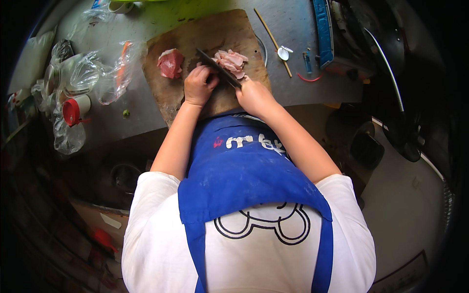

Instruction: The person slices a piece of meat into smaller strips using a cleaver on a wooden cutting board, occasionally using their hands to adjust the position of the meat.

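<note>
A worn wooden cutting board [207, 31] lies on the metal table in front of me. My right hand [255, 99] is wrapped round the handle of a kitchen knife [218, 67], its dark blade slanting up to the left across the board. Close against the blade's left side is my left hand [198, 86], fingers curled; whatever they press on is mostly hidden. Thin slices of pale pink meat [231, 62] are heaped just beyond the blade. A larger chunk of raw meat [170, 64] sits apart at the board's left side.
Clear plastic bags [87, 73] and a red-and-white cup [73, 111] stand at the left. Right of the board are a thin wooden stick [265, 29], a white spoon [283, 53], a blue lighter [307, 63] and a blue-sided appliance [323, 36].
</note>
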Tool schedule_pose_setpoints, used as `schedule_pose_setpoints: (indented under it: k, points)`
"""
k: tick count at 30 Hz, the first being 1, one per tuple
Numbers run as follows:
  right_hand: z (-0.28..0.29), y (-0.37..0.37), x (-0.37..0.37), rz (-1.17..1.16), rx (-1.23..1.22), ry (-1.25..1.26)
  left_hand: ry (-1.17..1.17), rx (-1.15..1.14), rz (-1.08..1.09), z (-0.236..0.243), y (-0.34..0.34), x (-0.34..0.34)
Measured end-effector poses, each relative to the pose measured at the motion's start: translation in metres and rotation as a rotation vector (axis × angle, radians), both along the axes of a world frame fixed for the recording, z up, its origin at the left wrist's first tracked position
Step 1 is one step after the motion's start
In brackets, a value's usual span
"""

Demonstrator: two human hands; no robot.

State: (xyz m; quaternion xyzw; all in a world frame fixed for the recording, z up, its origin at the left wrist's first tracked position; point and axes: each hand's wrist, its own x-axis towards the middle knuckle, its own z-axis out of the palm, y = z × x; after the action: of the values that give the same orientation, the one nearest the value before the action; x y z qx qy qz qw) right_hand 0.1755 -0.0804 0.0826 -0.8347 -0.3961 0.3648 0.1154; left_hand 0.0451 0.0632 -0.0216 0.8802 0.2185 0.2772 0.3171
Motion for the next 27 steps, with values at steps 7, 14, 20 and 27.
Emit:
schedule_pose_setpoints:
  k: [7, 14, 20, 27]
  points:
    - [-0.002, -0.035, 0.002, 0.018, -0.104, -0.035, 0.007, 0.051, -0.120, 0.003, -0.003, 0.000]
    - [-0.001, -0.022, 0.004, -0.015, 0.011, -0.055, -0.026, 0.054, -0.115, 0.007, -0.005, -0.001]
    - [0.032, -0.048, 0.005, 0.025, -0.031, -0.026, -0.001, -0.014, -0.044, 0.003, -0.005, -0.009]
    - [0.042, -0.057, 0.006, 0.062, -0.056, -0.077, -0.011, 0.002, 0.008, 0.005, -0.007, -0.006]
